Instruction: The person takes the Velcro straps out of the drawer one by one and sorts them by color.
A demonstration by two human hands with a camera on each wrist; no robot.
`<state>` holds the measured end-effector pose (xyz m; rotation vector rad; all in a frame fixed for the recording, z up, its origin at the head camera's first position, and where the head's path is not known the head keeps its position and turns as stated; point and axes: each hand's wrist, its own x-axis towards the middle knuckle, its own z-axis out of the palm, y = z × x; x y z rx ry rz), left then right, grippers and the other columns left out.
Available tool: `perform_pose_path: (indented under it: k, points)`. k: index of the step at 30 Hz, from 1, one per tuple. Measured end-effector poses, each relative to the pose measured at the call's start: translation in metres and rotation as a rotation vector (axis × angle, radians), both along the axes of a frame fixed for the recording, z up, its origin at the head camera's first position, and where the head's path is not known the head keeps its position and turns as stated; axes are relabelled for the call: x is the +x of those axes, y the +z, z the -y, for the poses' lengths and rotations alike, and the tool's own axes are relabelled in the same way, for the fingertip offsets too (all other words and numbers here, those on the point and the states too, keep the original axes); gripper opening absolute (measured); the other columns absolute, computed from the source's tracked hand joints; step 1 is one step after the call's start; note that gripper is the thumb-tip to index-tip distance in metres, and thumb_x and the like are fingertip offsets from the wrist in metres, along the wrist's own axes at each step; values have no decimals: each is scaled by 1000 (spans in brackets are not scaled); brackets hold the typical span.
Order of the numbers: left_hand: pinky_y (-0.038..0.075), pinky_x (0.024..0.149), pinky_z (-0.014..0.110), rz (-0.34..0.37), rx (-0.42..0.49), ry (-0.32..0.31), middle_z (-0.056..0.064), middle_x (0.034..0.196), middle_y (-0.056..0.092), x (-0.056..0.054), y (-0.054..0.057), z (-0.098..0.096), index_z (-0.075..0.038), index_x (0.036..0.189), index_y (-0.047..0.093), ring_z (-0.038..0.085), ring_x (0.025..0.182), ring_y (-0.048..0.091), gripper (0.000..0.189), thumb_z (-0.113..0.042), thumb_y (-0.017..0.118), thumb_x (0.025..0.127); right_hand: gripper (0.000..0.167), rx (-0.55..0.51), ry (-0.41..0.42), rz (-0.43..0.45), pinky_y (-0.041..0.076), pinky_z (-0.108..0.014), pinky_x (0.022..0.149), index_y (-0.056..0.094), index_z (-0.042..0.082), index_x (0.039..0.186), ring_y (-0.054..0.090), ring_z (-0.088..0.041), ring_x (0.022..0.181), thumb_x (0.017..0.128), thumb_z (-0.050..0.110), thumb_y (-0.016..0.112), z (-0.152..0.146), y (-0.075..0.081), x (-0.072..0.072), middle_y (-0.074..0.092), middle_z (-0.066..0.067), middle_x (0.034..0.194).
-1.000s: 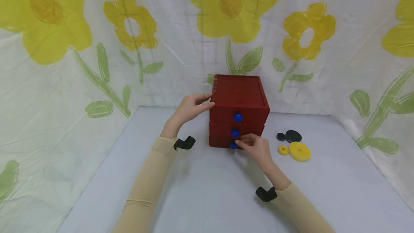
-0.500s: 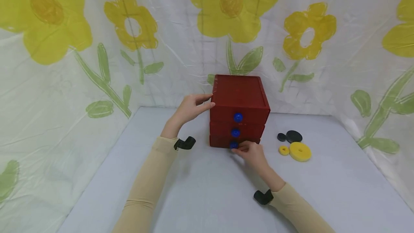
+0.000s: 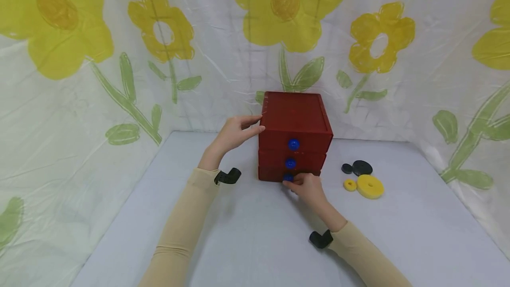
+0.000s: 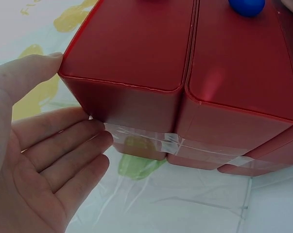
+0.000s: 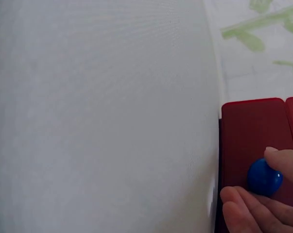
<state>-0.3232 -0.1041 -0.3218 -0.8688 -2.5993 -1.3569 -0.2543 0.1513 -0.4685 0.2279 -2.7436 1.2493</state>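
A red three-drawer cabinet (image 3: pixel 295 112) stands toward the back of the table, each drawer front bearing a round blue knob. My left hand (image 3: pixel 233 134) touches its upper left side. In the left wrist view that thumb (image 4: pixel 37 68) lies at the front edge, and the straight fingers (image 4: pixel 71 138) extend along the side wall. Down at the lowest drawer, my right hand (image 3: pixel 311 188) pinches the bottom blue knob (image 5: pixel 264 178) between thumb and fingers. The right wrist view has the thumb on one side of this knob and the fingertips (image 5: pixel 231 195) on the other.
To the cabinet's right lie a large yellow disc (image 3: pixel 369 186), a small yellow ring (image 3: pixel 349 184), a large black disc (image 3: pixel 362 168) and a small black one (image 3: pixel 346 168). A flower-printed curtain (image 3: pixel 223 79) hangs behind the white table (image 3: pixel 247 234). Clear tape (image 4: pixel 170 141) crosses the cabinet's side.
My right hand has moved down and slightly left, from beside the lower two knobs onto the bottom knob. My left hand stays where it was, and the drawers look unmoved.
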Motion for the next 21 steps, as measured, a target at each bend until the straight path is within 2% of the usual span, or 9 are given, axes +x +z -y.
perform_pose_path:
  k: [4, 11, 19, 21]
  points:
    - [44, 104, 40, 3, 7, -2, 6, 137, 55, 0, 0, 0, -13, 135, 54, 22, 126, 52, 54, -42, 62, 90, 25, -5, -23, 22, 49, -23, 52, 73, 8, 76, 60, -10, 58, 79, 32, 77, 1, 3, 0, 69, -2, 66]
    - [45, 103, 34, 11, -3, 9, 4, 137, 54, 1, -1, 1, -15, 135, 54, 20, 126, 52, 55, -44, 62, 89, 26, 2, -57, 27, 47, -24, 52, 73, 9, 68, 57, -12, 57, 77, 32, 78, 3, 5, 1, 68, -3, 62]
    - [44, 104, 42, 5, 11, 2, 6, 137, 54, 0, 0, 0, -14, 135, 55, 21, 127, 52, 55, -44, 62, 89, 26, 26, -60, -4, 43, -24, 50, 74, 9, 67, 52, -13, 56, 77, 33, 79, 3, 4, 0, 66, -1, 58]
    - [44, 104, 41, 2, 6, 4, 5, 137, 55, 0, 0, 0, -15, 135, 55, 21, 126, 52, 55, -44, 62, 89, 26, 32, -53, -15, 43, -24, 49, 74, 9, 66, 51, -12, 56, 76, 32, 79, 3, 3, 0, 65, 0, 57]
